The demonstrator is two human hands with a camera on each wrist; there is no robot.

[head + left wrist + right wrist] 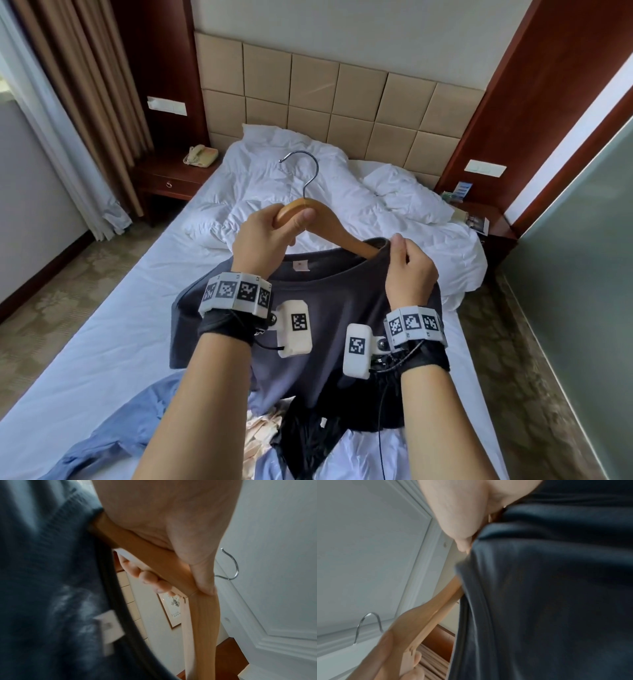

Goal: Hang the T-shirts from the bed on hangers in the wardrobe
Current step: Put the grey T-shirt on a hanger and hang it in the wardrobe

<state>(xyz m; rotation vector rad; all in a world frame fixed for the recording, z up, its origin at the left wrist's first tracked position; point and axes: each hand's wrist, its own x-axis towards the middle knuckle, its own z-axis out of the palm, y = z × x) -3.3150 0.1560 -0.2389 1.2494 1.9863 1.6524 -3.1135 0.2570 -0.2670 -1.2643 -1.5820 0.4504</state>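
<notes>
Dark grey cotton T-shirt (329, 308) hangs soft and limp over the bed (102, 325). My right hand (409, 270) pinches its collar; my left hand (265, 236) grips the stiff pale wooden hanger (329, 228) entering the neck.

Hotel bedroom. Single bed with white sheet (113, 329) fills middle; crumpled white duvet (274, 192) and white pillow (404, 195) at far end. Beige padded headboard of square panels (359, 102) on far wall, dark red-brown wood panels either side. Left: wooden nightstand with drawer (171, 178) carrying cream corded telephone (200, 156), brown curtain (85, 85) beside white sheer one. Right: second nightstand with small brochures (462, 192), white wall switch plate (484, 168). Patterned beige carpet (41, 308) on floor.
</notes>
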